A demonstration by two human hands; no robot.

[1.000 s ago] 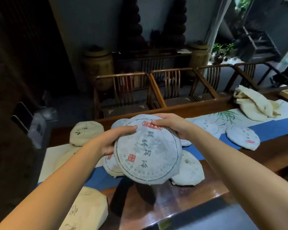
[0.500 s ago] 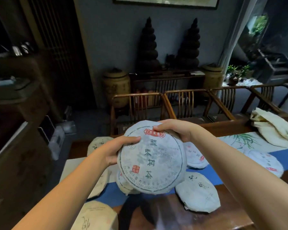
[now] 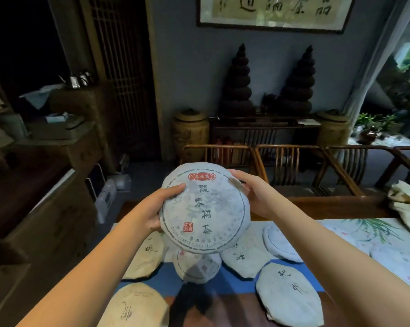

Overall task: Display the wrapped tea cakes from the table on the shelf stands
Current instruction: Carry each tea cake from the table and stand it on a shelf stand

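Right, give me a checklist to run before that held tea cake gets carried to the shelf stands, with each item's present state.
1. Both hands on the cake: ok. The left hand and right hand grip opposite edges of the held tea cake.
2. Cake lifted off the table: ok. It is up above the other wrapped cakes on the table.
3. Wrapper intact: ok on the printed face; back cannot tell.
4. Label facing the person, upright: ok.
5. Free shelf stand ready: cannot tell. No stand shows clearly; the left side is dark.
6. Clear path leftward: cannot tell. A dark cabinet stands close by.
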